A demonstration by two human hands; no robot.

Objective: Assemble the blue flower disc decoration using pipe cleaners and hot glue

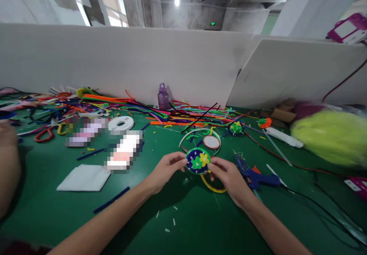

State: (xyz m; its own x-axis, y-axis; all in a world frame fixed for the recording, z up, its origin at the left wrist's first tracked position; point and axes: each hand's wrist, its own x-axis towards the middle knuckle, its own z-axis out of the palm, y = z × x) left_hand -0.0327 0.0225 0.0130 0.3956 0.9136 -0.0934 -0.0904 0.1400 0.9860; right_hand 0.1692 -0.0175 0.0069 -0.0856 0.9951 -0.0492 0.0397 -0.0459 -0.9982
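Between my two hands, just above the green table, is a round pipe-cleaner disc (190, 159), dark blue with a green rim and carrying a green flower and a yellow flower. My left hand (169, 168) pinches its left edge between thumb and fingers. On the other side my right hand (225, 174) grips the lower right edge. A yellow ring (213, 188) lies beneath the disc, partly covered by my right hand. Right of that hand rests a blue glue gun (259, 179). Behind the disc is a small round white piece with a red rim (211, 142).
Piles of coloured pipe cleaners (183, 118) run along the back by a purple bottle (163, 96). A white spool (120, 123), white cloth (83, 177) and red-handled scissors (44, 135) lie left. A yellow-green bag (329, 138) sits right. Another person's arm (8, 167) shows far left.
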